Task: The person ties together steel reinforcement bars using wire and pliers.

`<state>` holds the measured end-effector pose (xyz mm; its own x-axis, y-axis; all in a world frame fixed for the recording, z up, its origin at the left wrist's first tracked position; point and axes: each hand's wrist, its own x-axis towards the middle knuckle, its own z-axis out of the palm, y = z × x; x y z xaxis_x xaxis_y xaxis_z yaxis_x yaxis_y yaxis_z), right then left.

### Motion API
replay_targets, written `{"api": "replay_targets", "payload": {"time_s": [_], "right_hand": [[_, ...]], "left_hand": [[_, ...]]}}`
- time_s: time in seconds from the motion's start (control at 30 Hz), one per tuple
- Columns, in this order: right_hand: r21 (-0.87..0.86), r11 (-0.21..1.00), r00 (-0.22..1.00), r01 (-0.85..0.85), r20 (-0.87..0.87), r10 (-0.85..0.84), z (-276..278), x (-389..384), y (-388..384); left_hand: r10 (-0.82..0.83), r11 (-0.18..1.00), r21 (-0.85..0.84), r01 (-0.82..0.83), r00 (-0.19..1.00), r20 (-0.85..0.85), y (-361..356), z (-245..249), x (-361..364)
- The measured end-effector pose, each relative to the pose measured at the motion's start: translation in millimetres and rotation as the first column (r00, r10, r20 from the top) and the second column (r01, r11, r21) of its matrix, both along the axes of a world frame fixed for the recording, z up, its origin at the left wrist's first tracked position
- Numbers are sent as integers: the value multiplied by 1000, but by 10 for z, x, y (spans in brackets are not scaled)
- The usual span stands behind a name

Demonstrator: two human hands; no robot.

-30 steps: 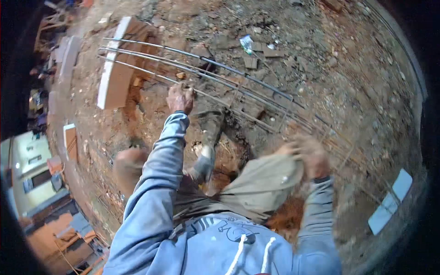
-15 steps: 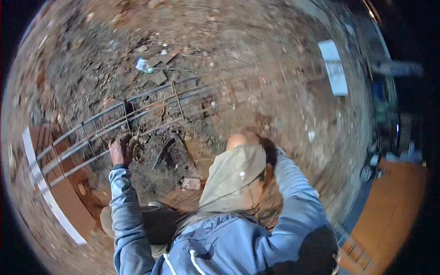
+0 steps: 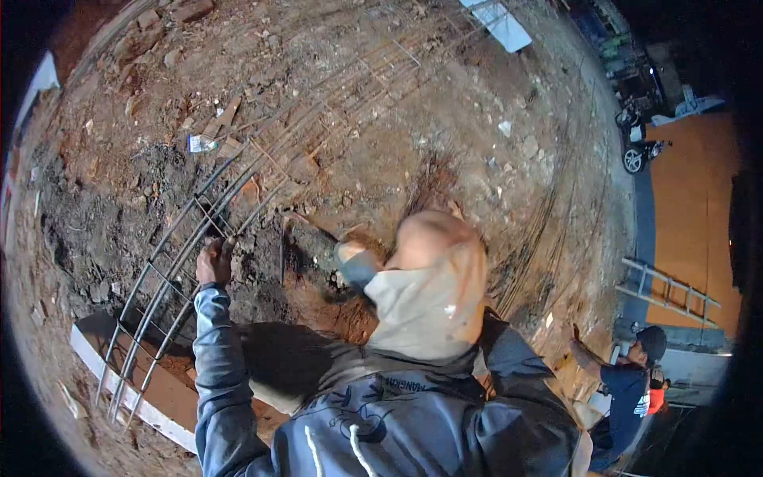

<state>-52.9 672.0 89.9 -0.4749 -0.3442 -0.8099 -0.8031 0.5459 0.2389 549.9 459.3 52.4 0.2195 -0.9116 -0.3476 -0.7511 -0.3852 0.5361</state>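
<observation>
A long steel rebar cage point(image 3: 171, 274), made of thin bars with cross ties, runs from lower left toward the upper middle over the dirt. My left hand point(image 3: 213, 261) is closed around one of its bars. Blurred by motion, my right hand point(image 3: 359, 237) shows past my bent knee point(image 3: 437, 238), low over the soil, and its fingers cannot be made out. Near it lies a thin brown stick point(image 3: 311, 225). Between my hands, a dark rod point(image 3: 283, 250) lies on the ground.
A brown board with a white edge point(image 3: 135, 374) is under the cage's near end. A white sheet point(image 3: 501, 25) lies at the top. At right are a co-worker in a cap point(image 3: 628, 389), a ladder point(image 3: 671, 290), a motorcycle point(image 3: 636, 147) and an orange wall point(image 3: 699, 199).
The view has turned, and a co-worker now shows at lower right. My right hand has come from behind my knee to its left side. My left hand still grips the cage.
</observation>
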Motion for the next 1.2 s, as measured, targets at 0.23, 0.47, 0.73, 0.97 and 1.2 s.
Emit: {"api": "replay_targets", "payload": {"time_s": [0.23,0.47,0.73,0.97,1.2], "right_hand": [[-254,967,991,12,131,22,-813,198,-1267],[-561,828,998,20,-34,-47,-1520,-39,-3078],[-425,897,975,120,-117,-186,-1946,-232,-3901],[-314,945,985,87,-116,-129,-1694,-457,-4071],[-563,806,921,-182,-386,-61,-2118,-705,-5062]], "left_hand": [[69,997,39,-65,990,-121,-50,-275,136],[192,978,-6,-208,912,-363,-15,-312,66],[396,918,136,-373,837,-378,-52,-101,-100],[462,882,121,-456,780,-422,46,-183,-40],[485,868,120,-481,773,-409,-117,23,-269]]}}
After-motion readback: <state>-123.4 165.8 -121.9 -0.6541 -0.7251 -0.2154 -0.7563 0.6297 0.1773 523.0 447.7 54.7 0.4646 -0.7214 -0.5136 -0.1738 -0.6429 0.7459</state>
